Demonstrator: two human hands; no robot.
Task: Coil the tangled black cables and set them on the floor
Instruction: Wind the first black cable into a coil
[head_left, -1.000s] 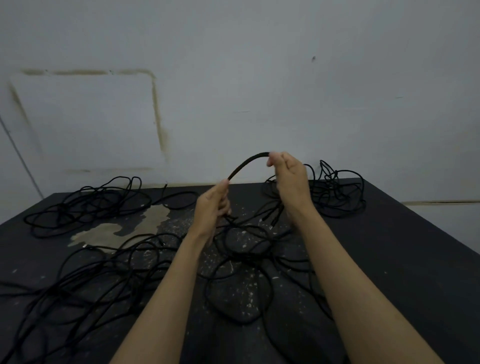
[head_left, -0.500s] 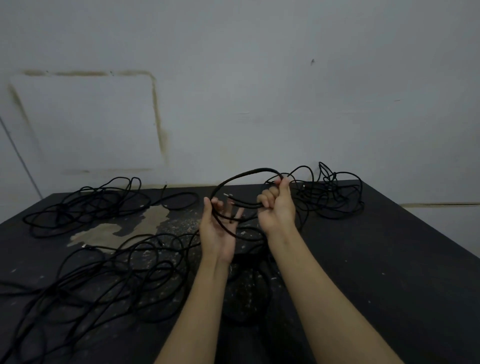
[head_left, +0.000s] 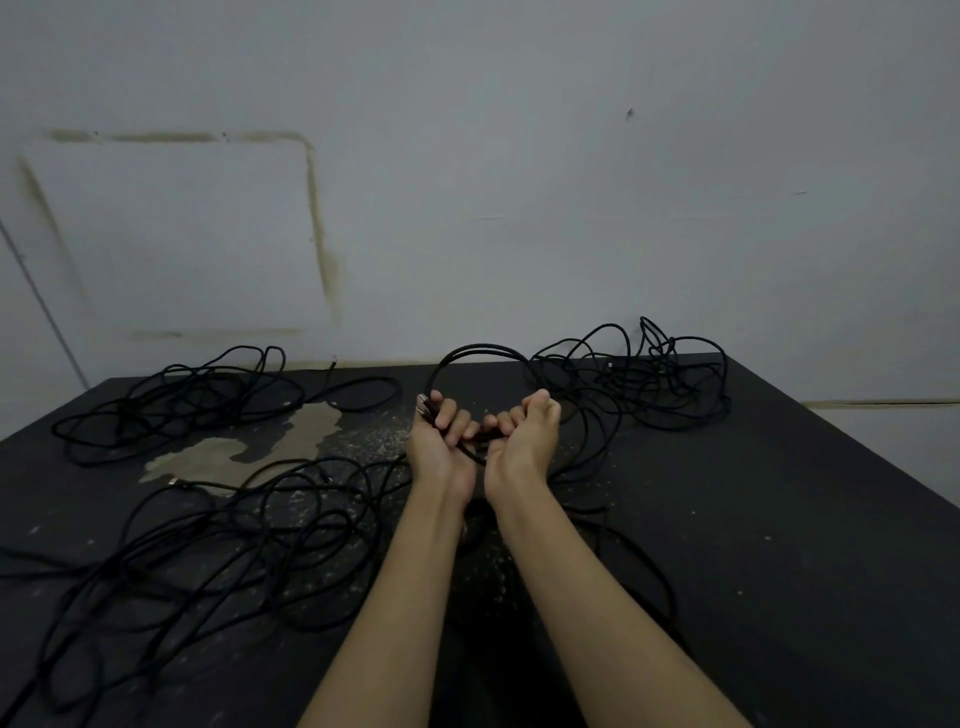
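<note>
Hands closer together than before, loop tighter. Left hand grips cable loop with plug end at fingertips; right hand curled round same cable just beside it. Loop arcs above both hands; loose tangles lie left and right.

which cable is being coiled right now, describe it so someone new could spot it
Start at the dark floor below the grey wall and find the two hands at its centre. The left hand and right hand grip the held cable. Unlike the loose tangles around it, it arches up in a loop.
</note>
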